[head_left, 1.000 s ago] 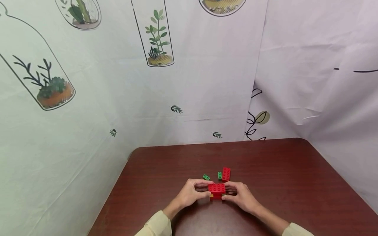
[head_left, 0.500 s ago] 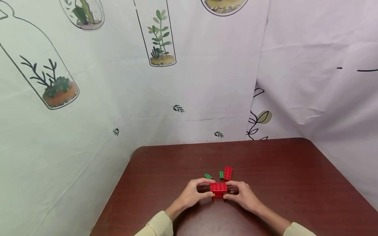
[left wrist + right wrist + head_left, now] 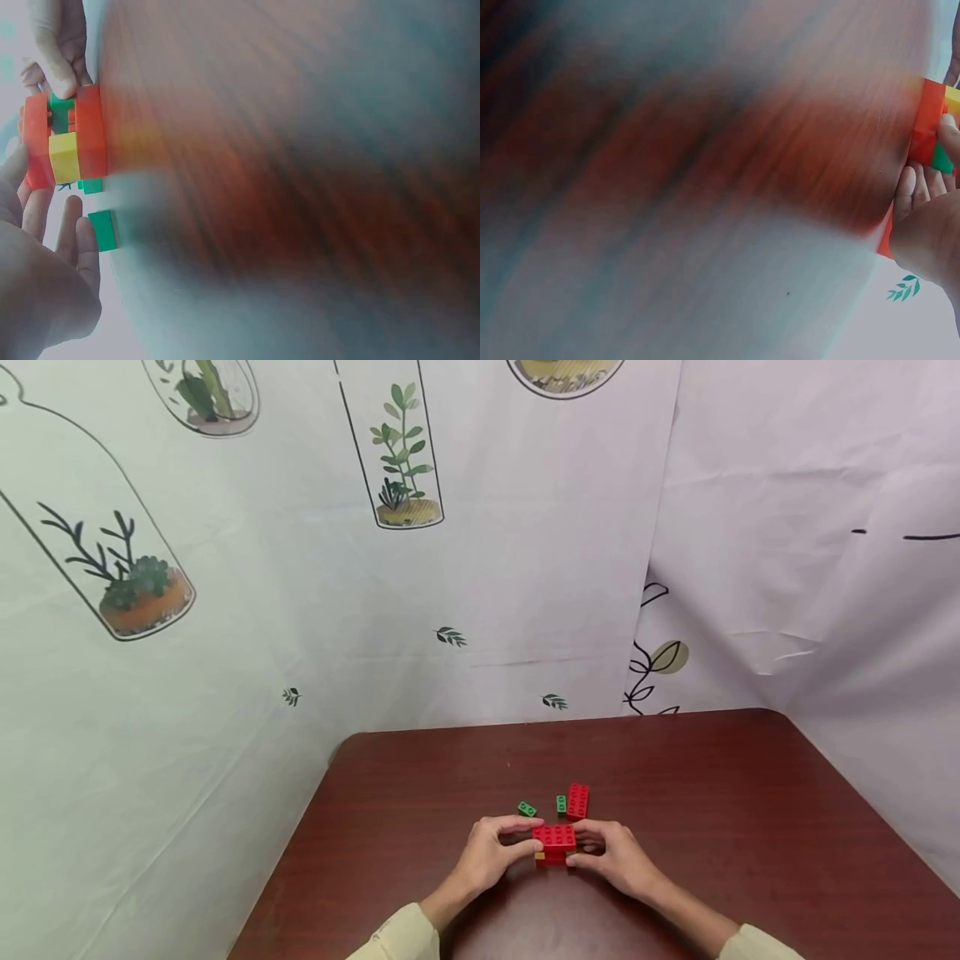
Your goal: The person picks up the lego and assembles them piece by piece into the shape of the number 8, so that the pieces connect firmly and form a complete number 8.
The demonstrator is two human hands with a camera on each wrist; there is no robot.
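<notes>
A small stack of toy building bricks stands on the table between both hands. Its top is a red brick (image 3: 553,836) with studs, and a lower red brick (image 3: 91,135) forms the base. Sandwiched between them are a yellow brick (image 3: 64,159) on the left and a green brick (image 3: 63,115) on the right. My left hand (image 3: 483,858) grips the left end of the stack, thumb on the near side of the top brick and index finger at its far edge. My right hand (image 3: 621,862) pinches the right end, with the thumb (image 3: 60,79) at the green brick.
Just beyond the stack lie two loose green bricks, one angled (image 3: 527,809) and one straight (image 3: 561,804), beside a loose red brick (image 3: 577,801). The dark wooden table (image 3: 420,785) meets a printed cloth backdrop (image 3: 510,610) at its far edge.
My left thumb has lifted from the yellow brick's level up to the top red brick. The right hand and the stack hold their place; the head view shifts slightly.
</notes>
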